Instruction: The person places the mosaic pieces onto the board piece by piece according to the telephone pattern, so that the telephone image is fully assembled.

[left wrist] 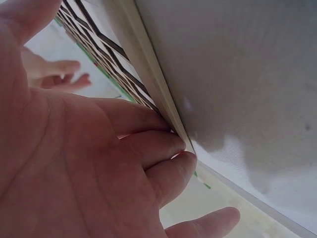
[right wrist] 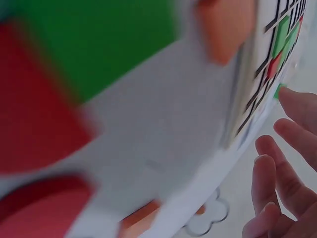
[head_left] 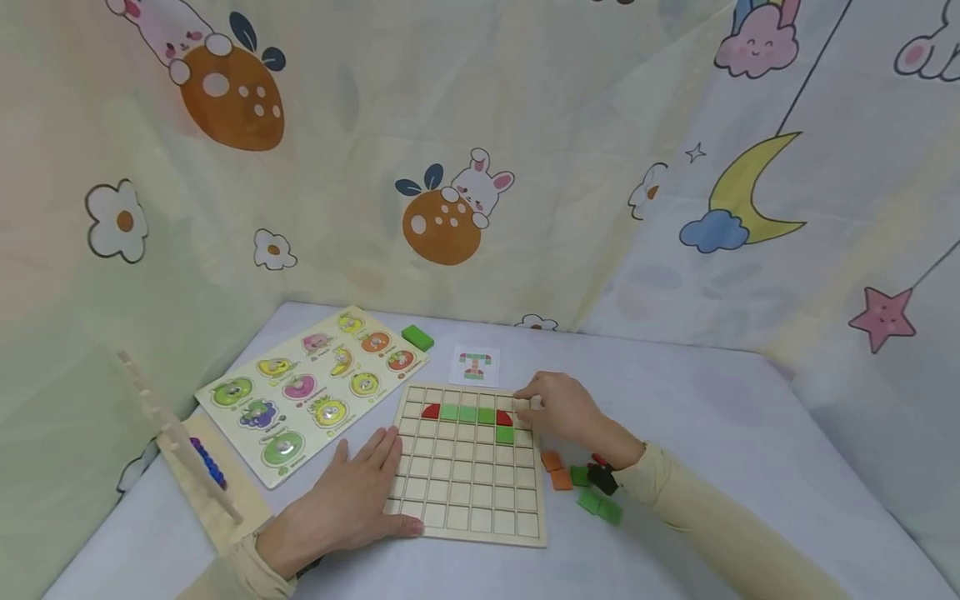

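A wooden grid board [head_left: 465, 471] lies on the white table. Near its top a row runs from a red rounded piece [head_left: 431, 411] through green squares [head_left: 467, 414] to another red rounded piece [head_left: 504, 417]. Below the right red piece sits one green square [head_left: 505, 435]. My left hand [head_left: 348, 500] rests along the board's left edge, fingers extended and thumb at the lower corner. Over the top right corner hovers my right hand [head_left: 561, 410]; its fingers [right wrist: 282, 173] are loosely bent and apart, with nothing visible between them. A pattern card [head_left: 474, 367] lies just beyond the board.
Right of the board lie loose orange squares [head_left: 561, 479], green squares [head_left: 600, 505] and a red piece [head_left: 598, 458], partly under my right wrist. A fruit puzzle board [head_left: 300, 417] and an upright wooden stand [head_left: 198, 467] are at left. A green block [head_left: 417, 337] lies behind.
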The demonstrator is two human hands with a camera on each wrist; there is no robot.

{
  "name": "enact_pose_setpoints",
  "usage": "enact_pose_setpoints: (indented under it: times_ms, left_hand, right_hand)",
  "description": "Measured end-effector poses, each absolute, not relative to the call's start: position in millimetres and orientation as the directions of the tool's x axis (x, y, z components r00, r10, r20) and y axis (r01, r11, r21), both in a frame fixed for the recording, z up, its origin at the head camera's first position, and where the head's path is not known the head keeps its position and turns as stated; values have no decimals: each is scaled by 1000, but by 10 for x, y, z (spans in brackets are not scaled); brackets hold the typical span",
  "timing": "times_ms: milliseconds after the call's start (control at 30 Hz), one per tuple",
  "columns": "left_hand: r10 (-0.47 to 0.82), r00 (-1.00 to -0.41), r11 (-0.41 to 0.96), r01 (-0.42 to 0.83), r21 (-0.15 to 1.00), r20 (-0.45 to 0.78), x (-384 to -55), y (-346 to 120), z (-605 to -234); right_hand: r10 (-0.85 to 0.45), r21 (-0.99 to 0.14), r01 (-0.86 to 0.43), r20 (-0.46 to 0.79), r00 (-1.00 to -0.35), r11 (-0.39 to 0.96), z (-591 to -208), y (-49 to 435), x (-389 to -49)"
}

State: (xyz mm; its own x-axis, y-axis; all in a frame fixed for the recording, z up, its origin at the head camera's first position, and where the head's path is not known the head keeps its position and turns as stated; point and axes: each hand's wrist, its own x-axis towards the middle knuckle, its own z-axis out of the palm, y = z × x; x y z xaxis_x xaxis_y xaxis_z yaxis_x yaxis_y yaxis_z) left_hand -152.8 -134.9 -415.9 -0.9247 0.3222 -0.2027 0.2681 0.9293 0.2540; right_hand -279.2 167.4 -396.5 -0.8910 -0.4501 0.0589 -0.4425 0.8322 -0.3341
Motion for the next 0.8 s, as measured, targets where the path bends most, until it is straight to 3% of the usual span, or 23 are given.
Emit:
enact_pose_setpoints:
  times_ms: [500,800]
  left_hand:
    - [332,-921,928,281,245,-202,-1538,-1352,-4144]
    - [336,-920,928,286,238,-202,-1532,-1353,-4145]
  right_hand:
    - [-261,-344,-241,-12,-965,908,-3992,2417,-2648]
    - [-264,-346,-244,-12,-964,906,-4039,2758,-2506]
